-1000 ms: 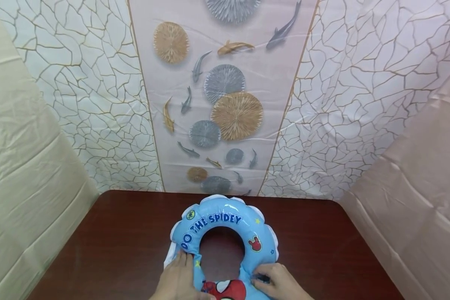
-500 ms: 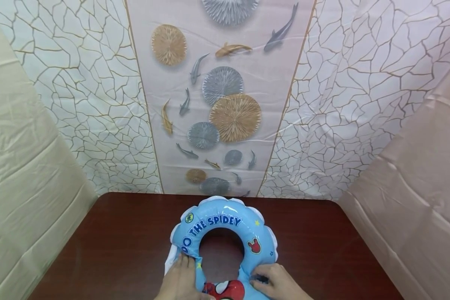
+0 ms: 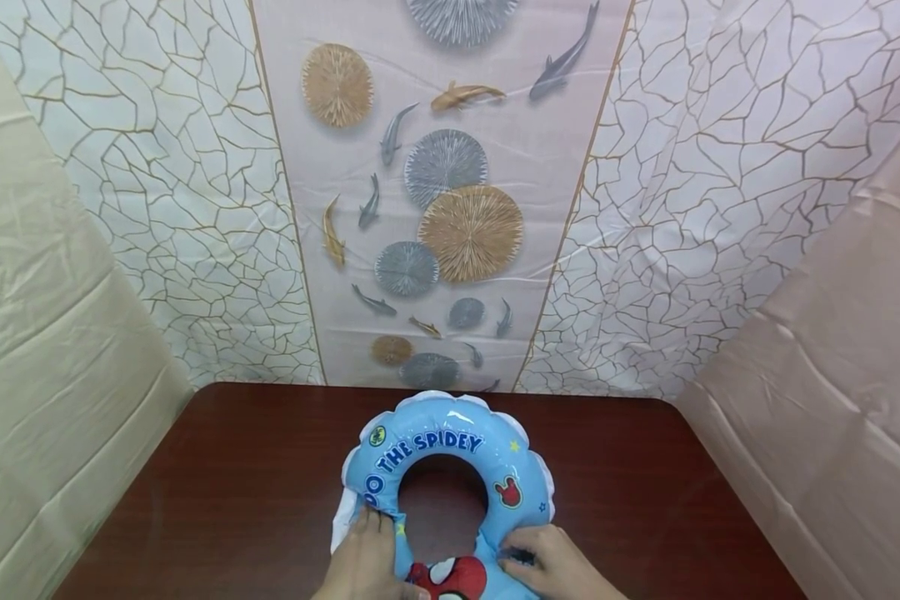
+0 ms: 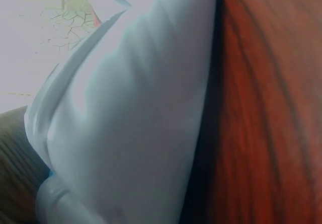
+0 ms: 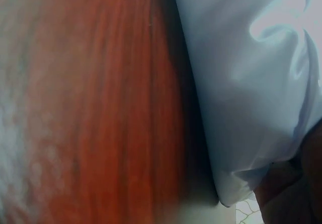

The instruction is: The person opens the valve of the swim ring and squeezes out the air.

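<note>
A light-blue inflatable swim ring (image 3: 450,417) with a white scalloped edge, "DO THE SPIDEY" lettering and a red cartoon face (image 3: 457,577) lies on the dark red-brown table (image 3: 630,475). My left hand (image 3: 363,554) grips its left side, fingertips dug into the vinyl and thumb near the red face. On the right side, my right hand (image 3: 551,560) pinches the ring between curled fingers and thumb. The near part of the ring runs out of the head view. Both wrist views are mostly filled by the ring's pale underside (image 4: 136,118), and the fingertips are hidden there.
A patterned cloth (image 3: 435,208) with fish and round motifs hangs behind the table's far edge. Beige cloth walls (image 3: 52,350) slope in at the left and right. Wood surface surrounds the ring on both sides.
The left fingers have bent more, their tips pressing deeper into the ring, and that hand has shifted slightly right. My right hand stays nearly still on the ring.
</note>
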Motion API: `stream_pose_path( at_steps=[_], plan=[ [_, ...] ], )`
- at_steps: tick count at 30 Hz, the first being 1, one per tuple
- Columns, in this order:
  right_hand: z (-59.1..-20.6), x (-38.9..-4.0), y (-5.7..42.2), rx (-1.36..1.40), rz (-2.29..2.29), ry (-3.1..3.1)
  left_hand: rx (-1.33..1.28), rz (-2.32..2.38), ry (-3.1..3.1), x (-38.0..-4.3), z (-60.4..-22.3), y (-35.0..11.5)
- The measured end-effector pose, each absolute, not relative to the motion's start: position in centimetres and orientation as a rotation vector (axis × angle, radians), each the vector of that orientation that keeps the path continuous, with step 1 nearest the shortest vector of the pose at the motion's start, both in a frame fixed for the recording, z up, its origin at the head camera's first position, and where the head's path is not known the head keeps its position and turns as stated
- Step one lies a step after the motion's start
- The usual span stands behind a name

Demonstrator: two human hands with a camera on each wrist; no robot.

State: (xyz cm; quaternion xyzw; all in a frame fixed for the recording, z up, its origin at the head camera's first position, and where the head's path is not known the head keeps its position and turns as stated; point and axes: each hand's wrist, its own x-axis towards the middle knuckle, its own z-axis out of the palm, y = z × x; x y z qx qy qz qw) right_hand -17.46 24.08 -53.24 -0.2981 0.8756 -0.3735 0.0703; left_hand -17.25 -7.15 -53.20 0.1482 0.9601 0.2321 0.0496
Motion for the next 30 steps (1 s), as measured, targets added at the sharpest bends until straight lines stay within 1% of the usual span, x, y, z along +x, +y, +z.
stream_pose_path(
  at_steps=[21,30],
  plan=[
    [-53.03,-17.73,23.71,-0.838,-1.101,2.610,0.488,0.696,2.934,-17.44,-53.73,-6.82],
    [-53.44,-17.78,23.81,-0.920,-1.090,2.663,0.542,0.672,2.931,-17.35,-53.35,-6.93]
  ],
)
